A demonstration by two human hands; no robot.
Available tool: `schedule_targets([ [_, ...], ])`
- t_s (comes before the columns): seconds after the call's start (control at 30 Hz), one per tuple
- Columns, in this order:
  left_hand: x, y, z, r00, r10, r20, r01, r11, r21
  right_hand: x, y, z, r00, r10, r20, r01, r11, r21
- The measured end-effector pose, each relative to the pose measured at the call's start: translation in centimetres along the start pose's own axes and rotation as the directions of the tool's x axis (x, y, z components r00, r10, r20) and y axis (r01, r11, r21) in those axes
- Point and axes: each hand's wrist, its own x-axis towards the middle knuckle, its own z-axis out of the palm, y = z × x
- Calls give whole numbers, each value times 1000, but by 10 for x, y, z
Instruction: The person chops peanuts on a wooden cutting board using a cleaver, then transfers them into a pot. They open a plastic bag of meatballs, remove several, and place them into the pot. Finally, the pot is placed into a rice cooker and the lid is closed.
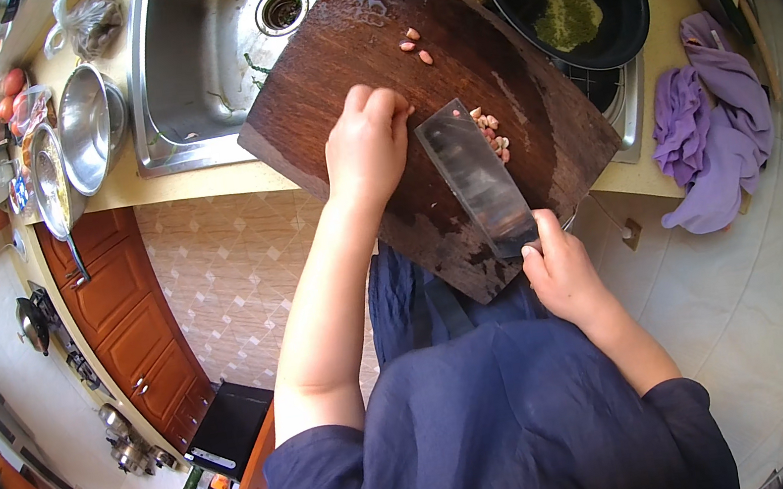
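A dark wooden cutting board [345, 71] lies tilted across the counter, one corner over the sink. My right hand [564, 269] grips the handle end of a wide-bladed cleaver [476, 180], whose blade rests flat on or just above the board. Beside the blade's right edge is a small heap of pinkish garlic cloves [492, 129], partly hidden by the steel. Three loose cloves [415, 46] sit farther up the board. Over its left part, my left hand [368, 143] has its fingers curled together, fingertips towards the blade; whether something small is pinched there is hidden.
A steel sink [183, 71] with green scraps is at the left. On the stove stands a black pan [621, 9] with greenish liquid. Purple cloths [711, 117] hang over the counter's right edge. Metal bowls [86, 130] and a handled strainer [51, 180] crowd the left counter.
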Motion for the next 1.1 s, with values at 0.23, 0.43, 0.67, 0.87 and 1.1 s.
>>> schedule_targets([
  [0.23,-28,2,-2,993,-43,-113,31,994,-101,-3,-2,0,1000,-15,-16,14,999,-35],
  [0.43,-51,8,-7,999,-25,33,28,995,-97,-2,-1,-1,1000,25,-1,-25,1000,7],
  [0.67,-57,-4,-11,997,-59,-42,50,982,-184,-1,-10,-1,1000,-10,4,10,1000,2],
  [0.87,-56,2,-7,994,-113,-8,110,981,-161,-1,-9,0,999,-25,31,25,1000,-13],
  [1.1,-53,2,-6,997,-73,-36,69,992,-104,2,-12,-3,998,-39,55,42,997,-60],
])
